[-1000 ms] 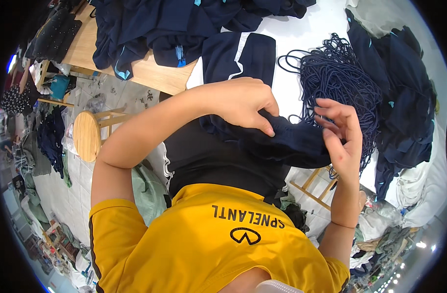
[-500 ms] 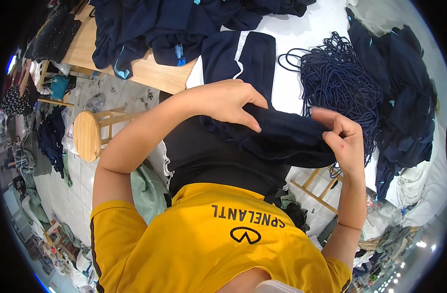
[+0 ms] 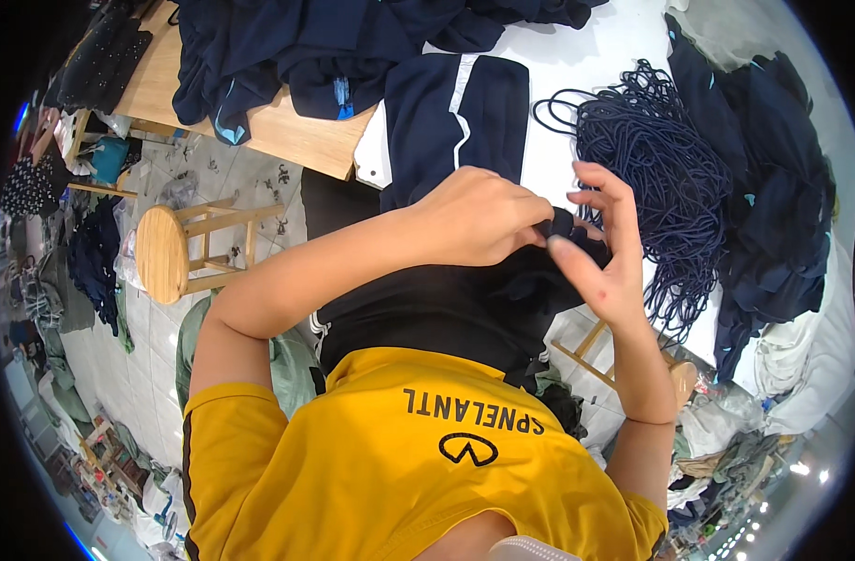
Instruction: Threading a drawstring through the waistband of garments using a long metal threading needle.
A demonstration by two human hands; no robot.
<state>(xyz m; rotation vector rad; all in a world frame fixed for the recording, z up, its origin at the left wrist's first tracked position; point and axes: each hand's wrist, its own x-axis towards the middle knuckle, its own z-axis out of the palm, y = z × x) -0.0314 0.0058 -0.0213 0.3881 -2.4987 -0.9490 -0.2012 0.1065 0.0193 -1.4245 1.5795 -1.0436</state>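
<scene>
Navy trousers [image 3: 423, 126] with a white stripe lie partly on the white table, their near end drawn toward my lap. My left hand [image 3: 488, 220] is closed, thumb and fingers pinching the edge of their dark waistband. Opposite it, my right hand [image 3: 619, 257] holds the bunched waistband between its thumb and lower fingers. The upper fingers of that hand are raised and spread. Beyond it rests a heap of navy cord [image 3: 652, 159]. Much of the cloth between the hands is folded and hidden.
Dark blue garments [image 3: 287, 51] are piled on the wooden tabletop [image 3: 301, 136] at the far left. More navy garments [image 3: 773, 178] lie right of the cord. A wooden stool [image 3: 161, 254] stands on the left, and another stool [image 3: 682, 381] is low on the right.
My hands have come closer together, the left moving right and the right moving left. The waistband, stretched between them before, is now bunched up.
</scene>
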